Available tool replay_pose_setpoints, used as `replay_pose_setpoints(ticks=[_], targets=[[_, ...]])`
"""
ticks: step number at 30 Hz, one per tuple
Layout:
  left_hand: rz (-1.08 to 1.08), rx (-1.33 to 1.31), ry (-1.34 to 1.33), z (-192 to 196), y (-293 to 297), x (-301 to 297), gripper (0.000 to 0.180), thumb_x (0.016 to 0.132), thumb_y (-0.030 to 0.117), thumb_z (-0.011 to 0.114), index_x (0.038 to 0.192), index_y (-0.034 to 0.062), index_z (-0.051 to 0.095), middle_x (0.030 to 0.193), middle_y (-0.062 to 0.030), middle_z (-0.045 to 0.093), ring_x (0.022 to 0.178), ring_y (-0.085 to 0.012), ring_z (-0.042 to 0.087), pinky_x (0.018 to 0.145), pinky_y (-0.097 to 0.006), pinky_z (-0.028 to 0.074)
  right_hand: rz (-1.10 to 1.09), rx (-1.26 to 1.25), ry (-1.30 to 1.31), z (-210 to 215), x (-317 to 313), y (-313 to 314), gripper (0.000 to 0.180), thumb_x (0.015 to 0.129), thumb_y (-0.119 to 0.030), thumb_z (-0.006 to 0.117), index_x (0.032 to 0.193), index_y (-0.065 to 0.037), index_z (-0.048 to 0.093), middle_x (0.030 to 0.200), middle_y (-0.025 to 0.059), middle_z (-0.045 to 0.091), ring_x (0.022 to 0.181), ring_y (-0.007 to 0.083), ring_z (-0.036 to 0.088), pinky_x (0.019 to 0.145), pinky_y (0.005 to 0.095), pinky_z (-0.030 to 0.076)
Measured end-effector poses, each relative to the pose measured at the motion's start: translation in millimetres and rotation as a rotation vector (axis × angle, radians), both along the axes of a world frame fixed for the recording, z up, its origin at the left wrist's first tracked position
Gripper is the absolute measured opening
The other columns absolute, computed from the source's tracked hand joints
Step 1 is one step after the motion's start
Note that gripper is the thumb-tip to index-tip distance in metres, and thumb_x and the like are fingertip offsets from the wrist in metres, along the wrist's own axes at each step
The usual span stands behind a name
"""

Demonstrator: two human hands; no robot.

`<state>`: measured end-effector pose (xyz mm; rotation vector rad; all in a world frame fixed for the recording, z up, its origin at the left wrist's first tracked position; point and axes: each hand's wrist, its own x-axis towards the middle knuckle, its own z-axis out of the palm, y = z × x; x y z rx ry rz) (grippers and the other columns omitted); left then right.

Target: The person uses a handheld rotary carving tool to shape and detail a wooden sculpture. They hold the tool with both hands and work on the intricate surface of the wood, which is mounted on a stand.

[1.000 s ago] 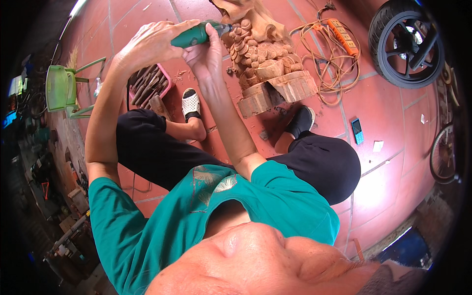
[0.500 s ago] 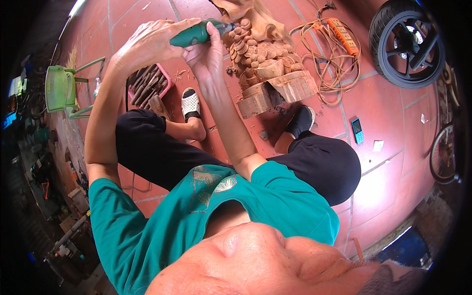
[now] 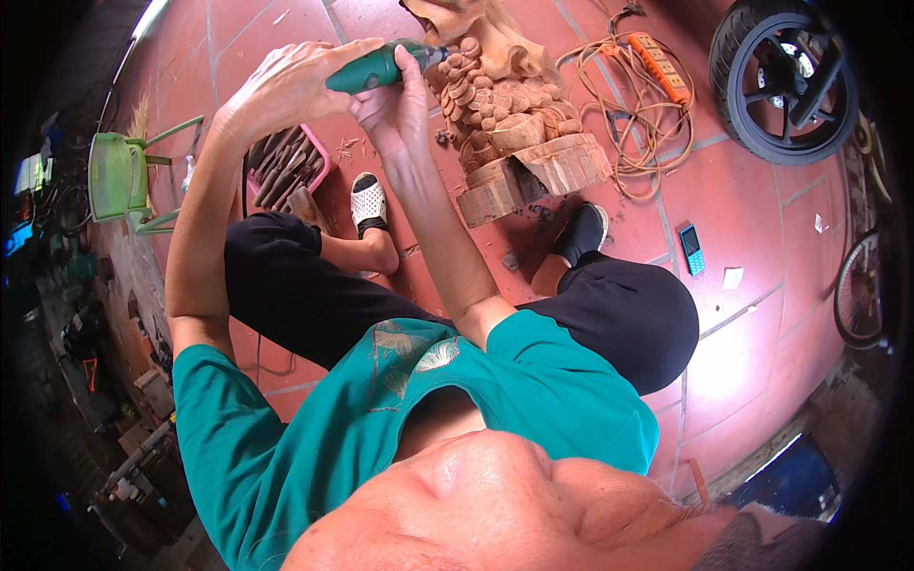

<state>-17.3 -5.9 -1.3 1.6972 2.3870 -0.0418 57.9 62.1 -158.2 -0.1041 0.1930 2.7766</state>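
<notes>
A green rotary tool (image 3: 367, 72) lies nearly level in both hands, its dark nose pointing right at a carved wooden sculpture (image 3: 509, 109). My left hand (image 3: 290, 84) is closed round the tool's rear part, with the index finger stretched along its top. Near the front end, my right hand (image 3: 395, 112) grips the tool between thumb and fingers. The tool's tip meets the upper left side of the carving, beside a cluster of rounded, coin-like shapes; the bit itself is too small to make out. The carving rests on the floor on a thick, rough-cut base.
A pink basket (image 3: 322, 150) of wooden-handled tools stands left of my feet, with a green chair (image 3: 119, 176) beyond. Right of the carving lie an orange power strip (image 3: 659, 68) with a coiled cord, a wheel with a tyre (image 3: 728, 90) and a blue phone (image 3: 692, 249). Wood chips dot the tiles.
The view has shifted slightly, so the carving and the things on the right sit a little further left. Both hands keep their grip on the rotary tool at the same spot.
</notes>
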Motion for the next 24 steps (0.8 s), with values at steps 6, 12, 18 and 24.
replay_pose_setpoints(ticks=[6,12,18,24], targets=[[-0.015,0.026,0.000,-5,-4,-4,0.077,0.074,0.015,0.067,0.149,0.0225,0.051,0.094,-0.0225,0.070,0.093,-0.0413,0.068,0.084,-0.050,0.053,-0.001,0.012,-0.029,10,4,0,0.037,0.098,-0.041,0.067,0.118,-0.010,0.062,0.112,0.0049,0.071,0.100,0.0196,0.071,0.088,0.0415,0.059],[-0.009,0.043,-0.007,3,2,6,0.076,0.074,0.015,0.066,0.148,0.0226,0.051,0.097,-0.0224,0.071,0.094,-0.0415,0.068,0.084,-0.050,0.054,-0.031,0.005,-0.040,12,7,2,0.037,0.098,-0.041,0.067,0.118,-0.010,0.062,0.108,0.0045,0.071,0.094,0.0182,0.071,0.085,0.0387,0.059],[-0.060,0.078,0.038,-2,9,12,0.072,0.076,0.012,0.062,0.147,0.0210,0.052,0.093,-0.0225,0.071,0.091,-0.0425,0.068,0.081,-0.051,0.054,-0.047,-0.003,-0.102,21,16,9,0.037,0.098,-0.045,0.067,0.114,-0.012,0.063,0.102,0.0002,0.071,0.087,0.0132,0.069,0.074,0.0301,0.056],[0.012,-0.073,0.090,9,28,27,0.072,0.077,0.015,0.061,0.148,0.0190,0.052,0.105,-0.0233,0.071,0.099,-0.0422,0.068,0.087,-0.048,0.054,-0.104,-0.049,-0.127,17,15,13,0.037,0.097,-0.047,0.069,0.112,-0.014,0.064,0.104,-0.0018,0.072,0.090,0.0125,0.069,0.075,0.0300,0.055]])
